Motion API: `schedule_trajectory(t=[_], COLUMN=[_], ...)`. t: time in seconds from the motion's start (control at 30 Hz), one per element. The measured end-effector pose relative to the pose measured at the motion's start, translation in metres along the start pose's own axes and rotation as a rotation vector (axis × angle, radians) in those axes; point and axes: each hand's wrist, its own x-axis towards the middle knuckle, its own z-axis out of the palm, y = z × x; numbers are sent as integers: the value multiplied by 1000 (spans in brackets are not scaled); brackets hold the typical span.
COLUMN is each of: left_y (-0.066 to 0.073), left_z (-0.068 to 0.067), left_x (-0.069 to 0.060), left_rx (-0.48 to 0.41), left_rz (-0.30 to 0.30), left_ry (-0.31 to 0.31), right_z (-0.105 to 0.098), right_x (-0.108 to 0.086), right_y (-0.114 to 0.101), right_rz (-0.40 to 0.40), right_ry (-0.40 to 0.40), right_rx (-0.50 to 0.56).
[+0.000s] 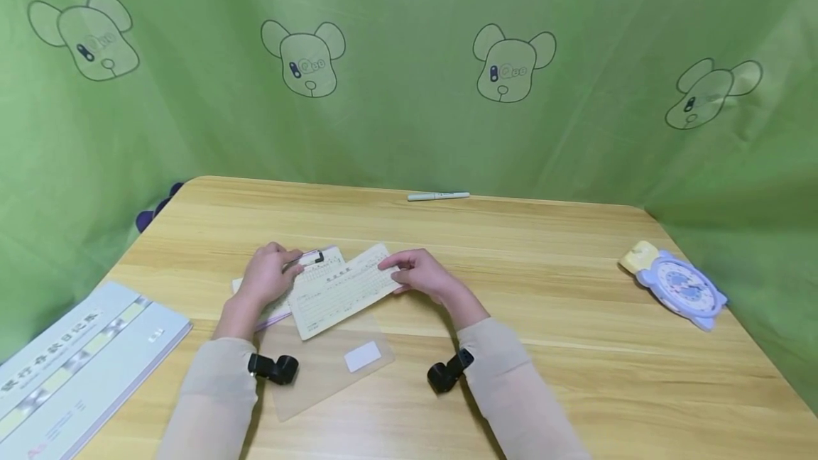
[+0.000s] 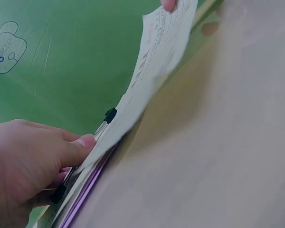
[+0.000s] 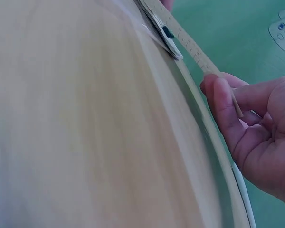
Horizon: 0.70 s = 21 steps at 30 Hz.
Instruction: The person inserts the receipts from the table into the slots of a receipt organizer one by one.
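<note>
My right hand (image 1: 424,275) pinches the right end of a cream printed form (image 1: 345,291), thumb on one side and fingers on the other. The form is raised at that end and slants down to the left. Under its left part lies a stack of similar forms (image 1: 319,270) on a clipboard with a purple edge (image 2: 85,194). With its thumb and fingers, my left hand (image 1: 265,279) grips the clipboard's metal clip (image 2: 101,128), which has black end caps. The form's lower left part rests over the stack, close to the clip.
A clear plastic sheet (image 1: 307,382) with a white label (image 1: 362,357) lies in front of the forms. At the left is a pale blue account book (image 1: 96,368). A marker pen (image 1: 438,196) lies at the back edge, and a blue toy clock (image 1: 686,291) at the right.
</note>
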Motion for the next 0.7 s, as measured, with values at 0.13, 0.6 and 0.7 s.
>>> schedule_trajectory(t=[0.13,0.6,0.7], left_y=[0,1,1], left_z=[1,3,3], left_x=[0,-1,-1], left_rx=[49,103,101], left_rz=[36,117,124], left_ry=[9,70,71], right_z=[11,41,45], right_x=[-3,13,15], right_y=[-9,-9,-9], right_rz=[-1,40,60], right_ry=[-33,-53,-57], right_rx=[-9,15,25])
